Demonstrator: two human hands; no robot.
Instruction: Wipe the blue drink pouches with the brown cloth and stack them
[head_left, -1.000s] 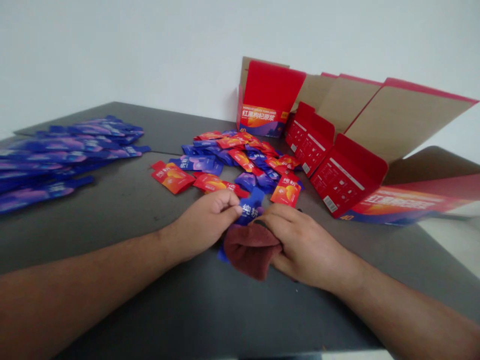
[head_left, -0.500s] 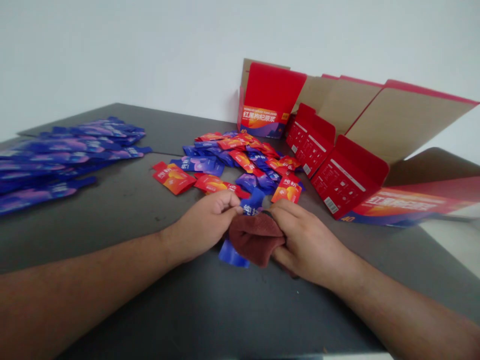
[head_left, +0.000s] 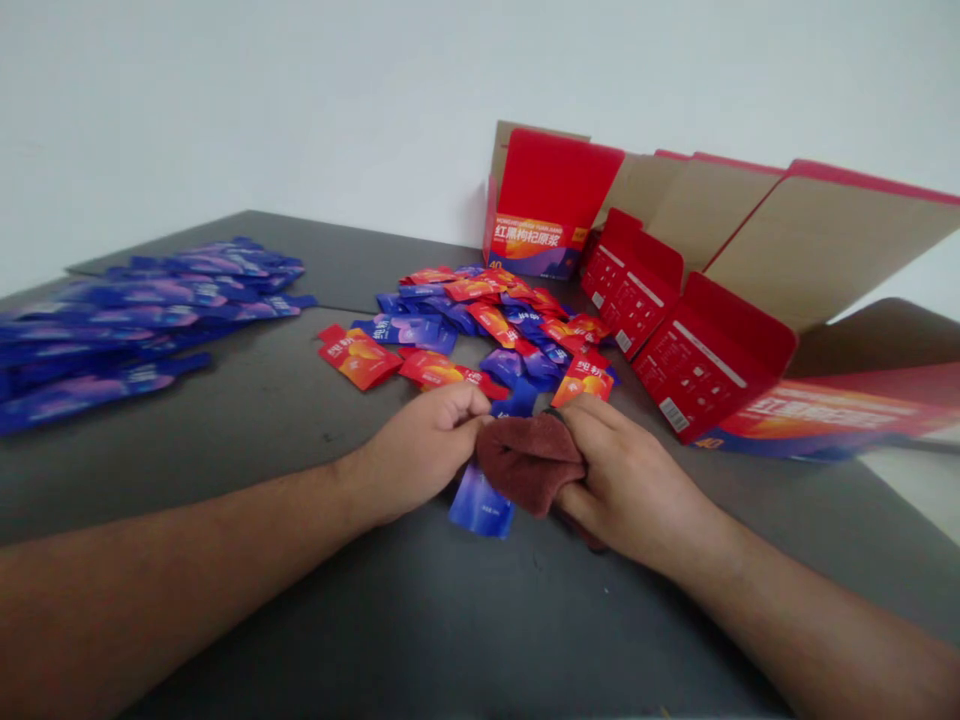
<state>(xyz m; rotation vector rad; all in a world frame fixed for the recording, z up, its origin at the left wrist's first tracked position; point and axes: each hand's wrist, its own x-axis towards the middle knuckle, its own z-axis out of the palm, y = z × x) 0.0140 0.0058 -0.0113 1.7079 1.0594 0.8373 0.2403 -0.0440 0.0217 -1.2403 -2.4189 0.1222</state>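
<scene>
My left hand [head_left: 431, 445] is closed, its thumb and fingers pinching a blue sachet [head_left: 482, 503] by its left side. A brown cloth [head_left: 529, 462] is bunched in my right hand [head_left: 626, 475], whose fingers are wrapped round it. The cloth lies across the front of the sachet and hides its middle; the top and lower end stick out. Just beyond my hands spreads a loose pile of blue and red sachets [head_left: 496, 325] on the dark table [head_left: 360, 620].
Overlapping blue sachets [head_left: 150, 310] lie in a long heap at the left. Several open red cartons [head_left: 697, 375] with raised flaps stand in a row at the right, reaching back to another carton [head_left: 529, 245] near the white wall [head_left: 300, 100].
The cloth has shifted slightly up over the sachet, covering more of its printed top while more of its lower end shows. The whole view has moved a little, so things sit further right.
</scene>
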